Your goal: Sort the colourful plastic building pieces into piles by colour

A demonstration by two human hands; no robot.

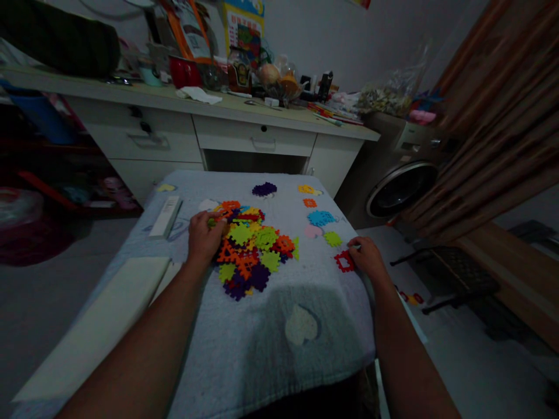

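Observation:
A heap of colourful flat interlocking plastic pieces point(244, 250) with toothed edges lies mid-table, in orange, yellow, green, purple and red. At the heap's left edge is my left hand point(204, 235), its thumb and fingers closed around a small green piece point(212, 222). My right hand point(367, 255) is at the table's right edge, fingers closed on the side of a red square piece point(344, 262) with an open middle. Just beyond it lie a green piece point(332, 238), blue pieces point(321, 218), an orange piece point(310, 203) and yellow pieces point(306, 189). Purple pieces point(264, 189) sit at the far side.
A pale cloth with heart patterns covers the table point(301, 361). On its left lie a white box point(166, 218) and a long white panel point(105, 320). Behind stands a cluttered desk point(161, 99). A washing machine point(393, 169) and a stool point(454, 273) are to the right.

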